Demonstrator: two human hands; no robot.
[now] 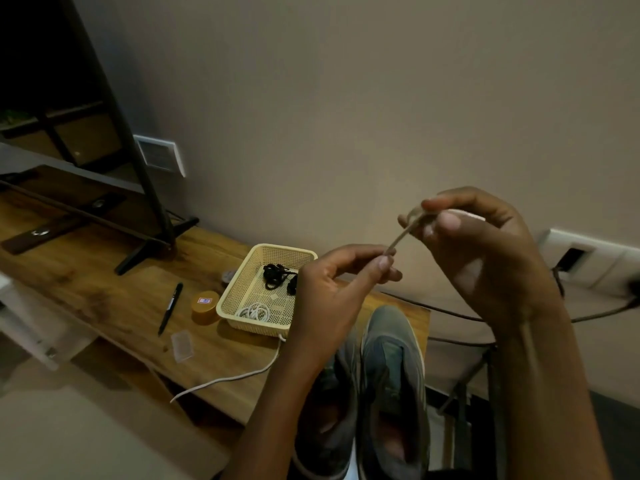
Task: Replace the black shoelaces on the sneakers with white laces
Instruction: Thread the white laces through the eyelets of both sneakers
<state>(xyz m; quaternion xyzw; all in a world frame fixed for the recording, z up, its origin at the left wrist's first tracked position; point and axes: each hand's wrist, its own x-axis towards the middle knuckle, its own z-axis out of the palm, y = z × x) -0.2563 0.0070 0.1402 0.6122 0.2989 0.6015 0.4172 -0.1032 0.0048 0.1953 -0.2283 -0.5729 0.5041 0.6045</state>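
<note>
The bundled black shoelaces [277, 275] lie in the cream plastic mesh basket [235, 289] on the wooden tabletop [121, 299], and your grey sneakers [391, 368] look bare, so only the relacing seems left. Your left hand [329, 299] and right hand [485, 258] each pinch a thin white lace [403, 235] above the shoes. Its taut stretch slants from lower left to upper right.

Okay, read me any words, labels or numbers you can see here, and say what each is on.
Nothing is readable.
Sticker on the round orange container lid: blue print, red edge, too blurred to read.
Pen, sneakers: no lettering shows.
</note>
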